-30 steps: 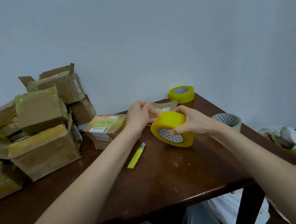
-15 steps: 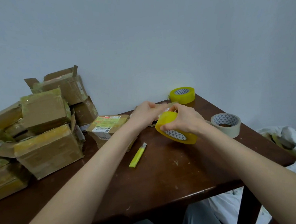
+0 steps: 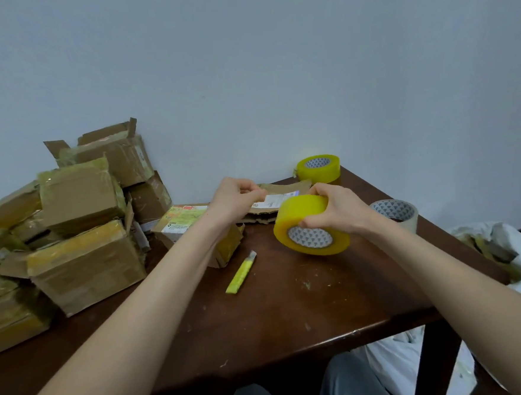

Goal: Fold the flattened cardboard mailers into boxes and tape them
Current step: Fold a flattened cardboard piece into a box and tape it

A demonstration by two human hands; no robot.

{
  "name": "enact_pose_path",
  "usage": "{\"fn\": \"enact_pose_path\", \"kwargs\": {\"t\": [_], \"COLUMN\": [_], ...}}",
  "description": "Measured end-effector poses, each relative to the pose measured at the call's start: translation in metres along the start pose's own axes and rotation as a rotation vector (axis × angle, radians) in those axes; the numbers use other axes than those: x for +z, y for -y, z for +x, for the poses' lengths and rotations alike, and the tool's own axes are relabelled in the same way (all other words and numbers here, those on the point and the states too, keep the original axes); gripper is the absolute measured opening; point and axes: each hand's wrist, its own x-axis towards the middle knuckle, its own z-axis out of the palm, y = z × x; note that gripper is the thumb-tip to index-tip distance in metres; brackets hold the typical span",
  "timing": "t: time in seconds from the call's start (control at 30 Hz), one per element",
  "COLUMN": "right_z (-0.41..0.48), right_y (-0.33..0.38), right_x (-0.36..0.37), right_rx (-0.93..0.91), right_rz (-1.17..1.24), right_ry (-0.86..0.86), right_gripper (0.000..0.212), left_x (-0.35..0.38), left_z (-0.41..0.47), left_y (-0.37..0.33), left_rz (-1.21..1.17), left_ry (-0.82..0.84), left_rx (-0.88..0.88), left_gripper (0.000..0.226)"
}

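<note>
My right hand (image 3: pixel 334 210) grips a big yellow tape roll (image 3: pixel 309 224) held just above the brown table (image 3: pixel 292 312). My left hand (image 3: pixel 236 197) is to its left with fingers curled, pinching the clear tape end pulled from the roll. Behind both hands lies a flattened cardboard mailer (image 3: pixel 272 201) with a white label. A small taped box with a green and white label (image 3: pixel 186 219) sits under my left wrist, partly hidden by the forearm.
A heap of taped cardboard boxes (image 3: pixel 76 228) fills the table's left side. A yellow utility knife (image 3: pixel 241 272) lies mid-table. A second yellow tape roll (image 3: pixel 319 168) stands at the back, a beige roll (image 3: pixel 396 214) at the right edge. White bag (image 3: pixel 503 251) beside the table.
My hands closed together at the roll, then drew apart again. The left hand now sits further left, pulling tape off the roll.
</note>
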Motion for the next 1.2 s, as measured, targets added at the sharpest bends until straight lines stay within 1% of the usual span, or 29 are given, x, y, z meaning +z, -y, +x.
{"fn": "enact_pose_path", "kwargs": {"t": [0.1, 0.23, 0.37, 0.47, 0.57, 0.63, 0.67, 0.77, 0.8, 0.83, 0.9, 0.97, 1.03, 1.07, 1.1, 1.13, 1.2], "right_z": [0.001, 0.001, 0.004, 0.006, 0.009, 0.010, 0.010, 0.008, 0.008, 0.007, 0.007, 0.007, 0.009, 0.011, 0.013, 0.015, 0.016], "right_y": [0.008, 0.017, 0.022, 0.023, 0.027, 0.031, 0.031, 0.016, 0.011, 0.006, 0.000, 0.003, 0.003, 0.000, -0.001, -0.002, -0.004], "right_x": [-0.004, -0.003, 0.002, 0.005, 0.008, 0.012, 0.012, 0.002, -0.004, -0.008, -0.009, -0.004, 0.002, 0.005, 0.006, 0.006, 0.006], "right_rx": [0.034, 0.073, 0.075, 0.078, 0.073, 0.087, 0.098, 0.199, 0.227, 0.249, 0.257, 0.249, 0.243, 0.241, 0.241, 0.243, 0.266], "right_rz": [-0.073, -0.117, -0.119, -0.106, -0.104, -0.103, -0.105, -0.091, -0.056, -0.024, 0.045, 0.109, 0.169, 0.189, 0.193, 0.181, 0.145], "right_ry": [-0.046, -0.077, -0.106, -0.112, -0.111, -0.085, -0.081, -0.161, -0.186, -0.190, -0.171, -0.154, -0.162, -0.161, -0.161, -0.165, -0.188], "right_gripper": [0.057, 0.062, 0.070, 0.073, 0.075, 0.073, 0.068, 0.046, 0.048, 0.054, 0.065, 0.072, 0.093, 0.100, 0.098, 0.091, 0.079], "left_x": [-0.001, 0.013, 0.024, 0.024, 0.023, 0.025, 0.020, -0.029, -0.053, -0.072, -0.081, -0.052, -0.013, 0.005, 0.018, 0.028, 0.039], "left_z": [-0.004, -0.009, -0.014, -0.015, -0.013, -0.017, -0.018, -0.014, -0.012, -0.013, -0.016, -0.023, -0.031, -0.033, -0.035, -0.036, -0.035], "left_y": [-0.003, -0.003, -0.002, 0.004, 0.011, 0.010, 0.006, 0.003, 0.002, 0.000, -0.001, 0.006, 0.018, 0.024, 0.028, 0.032, 0.037], "left_rz": [-0.035, -0.354, -0.576, -0.651, -0.666, -0.682, -0.701, -0.755, -0.736, -0.707, -0.605, -0.438, -0.299, -0.236, -0.174, -0.118, -0.011], "left_ry": [0.015, -0.022, -0.044, -0.075, -0.122, -0.149, -0.186, -0.386, -0.407, -0.376, -0.229, -0.088, 0.023, 0.068, 0.106, 0.126, 0.125], "left_rx": [-0.042, -0.100, -0.089, -0.056, -0.050, -0.055, -0.058, -0.044, -0.021, -0.010, -0.019, -0.048, -0.031, -0.010, 0.009, 0.030, 0.076], "left_gripper": [0.023, 0.029, 0.029, 0.027, 0.026, 0.025, 0.024, 0.019, 0.018, 0.016, 0.012, 0.012, 0.012, 0.012, 0.013, 0.016, 0.022]}}
